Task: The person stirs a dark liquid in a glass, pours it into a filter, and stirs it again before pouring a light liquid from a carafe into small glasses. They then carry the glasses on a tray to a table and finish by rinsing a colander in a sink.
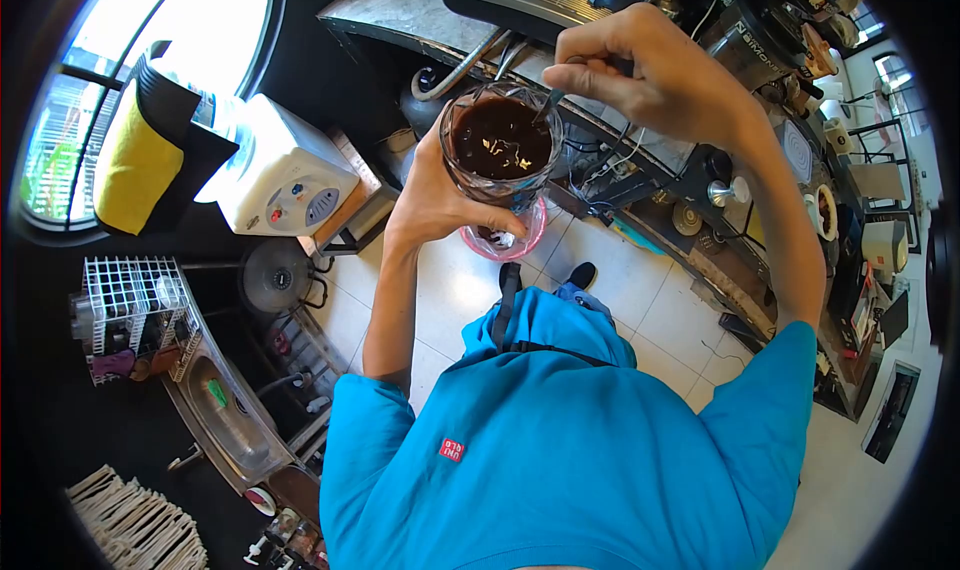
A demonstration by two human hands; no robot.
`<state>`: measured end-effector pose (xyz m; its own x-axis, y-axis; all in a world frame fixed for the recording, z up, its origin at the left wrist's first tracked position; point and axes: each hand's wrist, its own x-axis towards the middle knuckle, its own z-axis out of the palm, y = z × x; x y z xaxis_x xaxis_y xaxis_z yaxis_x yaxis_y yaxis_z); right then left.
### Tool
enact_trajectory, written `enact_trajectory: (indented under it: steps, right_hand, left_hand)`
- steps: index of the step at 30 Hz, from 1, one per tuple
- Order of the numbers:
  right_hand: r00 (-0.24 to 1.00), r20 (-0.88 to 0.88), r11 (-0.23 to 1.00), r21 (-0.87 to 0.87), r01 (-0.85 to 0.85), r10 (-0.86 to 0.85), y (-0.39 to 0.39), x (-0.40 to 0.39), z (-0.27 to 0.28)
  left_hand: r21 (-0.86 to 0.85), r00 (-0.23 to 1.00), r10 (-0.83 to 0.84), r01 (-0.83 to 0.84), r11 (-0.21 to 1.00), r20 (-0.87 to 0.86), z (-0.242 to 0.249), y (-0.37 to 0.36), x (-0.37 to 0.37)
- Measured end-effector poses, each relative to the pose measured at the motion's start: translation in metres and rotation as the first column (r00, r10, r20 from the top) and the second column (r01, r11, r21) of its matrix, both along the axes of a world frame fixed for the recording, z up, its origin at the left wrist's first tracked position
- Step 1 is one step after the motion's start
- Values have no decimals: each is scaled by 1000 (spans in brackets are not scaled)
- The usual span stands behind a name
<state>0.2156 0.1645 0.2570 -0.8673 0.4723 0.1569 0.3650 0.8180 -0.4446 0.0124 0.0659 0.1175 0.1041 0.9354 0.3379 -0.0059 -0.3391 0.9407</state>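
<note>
My left hand (437,198) is wrapped around a clear glass (502,192), held up in front of my chest. Dark brown liquid (490,130) fills it nearly to the rim, with bright reflections on its surface. My right hand (640,80) is above the right side of the glass, its fingers pinching the handle of a spoon (548,106). The spoon leans against the inside of the rim, and its lower end is hidden in the dark liquid. Below the glass, a pink-rimmed container (535,238) partly shows.
An espresso machine (520,0) stands on the counter ahead. To the left are a white water dispenser (290,175) and a metal sink (235,425) with a white wire rack (130,290). A cluttered counter with a grinder (750,45) runs along the right. White floor tiles (655,315) lie below.
</note>
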Motion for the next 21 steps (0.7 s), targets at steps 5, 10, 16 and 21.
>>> enact_trajectory:
  steps: [5, 10, 16, 21]
  right_hand:
    - [999, -15, 923, -383, 37, -47, 4, 7, -11]
    - [979, -130, 859, -508, 69, -155, 6, 14, -30]
    - [933, -210, 703, -708, 62, -294, 5, 22, -39]
    - [915, -260, 687, -726, 24, -307, 6, 26, -42]
  left_hand:
    - [-6, 1000, -17, 17, 1000, -10, 1, -3, 0]
    - [-11, 1000, -22, 22, 1000, -22, 2, -7, 4]
    - [15, 999, -13, 13, 1000, -30, 1, -13, 8]
    - [-17, 1000, -26, 27, 1000, 5, 2, -14, 13]
